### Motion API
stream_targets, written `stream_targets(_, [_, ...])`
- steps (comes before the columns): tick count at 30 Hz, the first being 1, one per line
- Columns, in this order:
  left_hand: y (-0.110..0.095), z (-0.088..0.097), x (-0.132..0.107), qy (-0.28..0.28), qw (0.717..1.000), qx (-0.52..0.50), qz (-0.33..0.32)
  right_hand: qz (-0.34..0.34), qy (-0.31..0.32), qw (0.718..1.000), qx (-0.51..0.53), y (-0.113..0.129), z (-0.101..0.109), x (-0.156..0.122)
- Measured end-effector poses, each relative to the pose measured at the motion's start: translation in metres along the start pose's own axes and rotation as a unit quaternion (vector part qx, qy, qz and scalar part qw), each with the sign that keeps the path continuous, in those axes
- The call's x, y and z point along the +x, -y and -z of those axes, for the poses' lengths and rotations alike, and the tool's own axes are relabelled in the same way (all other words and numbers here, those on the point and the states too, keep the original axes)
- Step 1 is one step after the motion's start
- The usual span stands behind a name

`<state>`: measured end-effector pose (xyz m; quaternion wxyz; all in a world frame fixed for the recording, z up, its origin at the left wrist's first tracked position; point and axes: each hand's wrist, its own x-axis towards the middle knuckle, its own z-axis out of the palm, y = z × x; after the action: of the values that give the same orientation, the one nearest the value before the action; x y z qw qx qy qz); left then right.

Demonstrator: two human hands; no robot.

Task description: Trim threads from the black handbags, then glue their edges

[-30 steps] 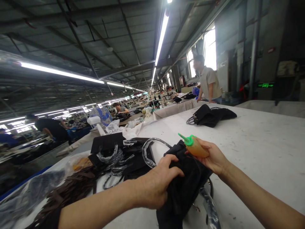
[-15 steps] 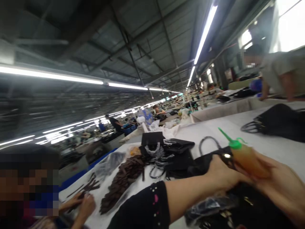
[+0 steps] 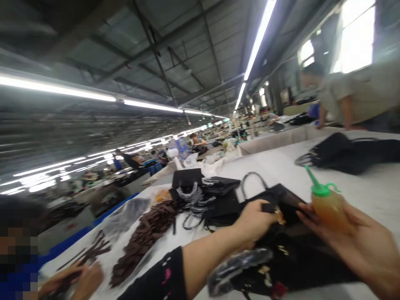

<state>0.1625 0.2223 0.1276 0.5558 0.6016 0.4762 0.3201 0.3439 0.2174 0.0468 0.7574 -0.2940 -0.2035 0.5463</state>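
My right hand [image 3: 368, 246] is wrapped round a squeeze bottle [image 3: 329, 211] of amber liquid with a green nozzle cap. The bottle stands nearly upright, its nozzle pointing up and slightly left. Fingertips of this hand also reach the edge of a black bag [image 3: 309, 258] lying in front of me. My left hand [image 3: 254, 221] is closed on a black strap-like part of the bag, beside a small gold fitting [image 3: 279, 216]. More gold-coloured pieces lie on the bag's front. A plastic-wrapped handle [image 3: 240, 266] rests below my left wrist.
Several black bags with wrapped handles [image 3: 192, 196] are piled ahead on the white table [image 3: 275, 164]. Left of them lies a heap of brown strips [image 3: 143, 241]. A co-worker's hands [image 3: 84, 275] handle strips at far left. Another black bag [image 3: 343, 154] lies at right.
The view has turned a little to the right. My left hand has drawn apart from my right and now grips the bag's black part. The bottle is more upright.
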Motion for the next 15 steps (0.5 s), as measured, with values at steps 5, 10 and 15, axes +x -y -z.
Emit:
stream_targets(5, [0.000, 0.026, -0.013, -0.005, 0.999, -0.033, 0.023, -0.089, 0.002, 0.991, 0.103, 0.021, 0.004, -0.017])
stream_targets(10, [0.004, 0.021, -0.020, -0.057, 0.996, -0.057, 0.028, -0.117, 0.043, 0.991, 0.038, 0.020, 0.006, -0.027])
stream_targets(15, [0.003, 0.012, -0.012, -0.080, 0.994, -0.067, 0.039, -0.145, 0.104, 0.984, 0.003, 0.020, 0.005, -0.023])
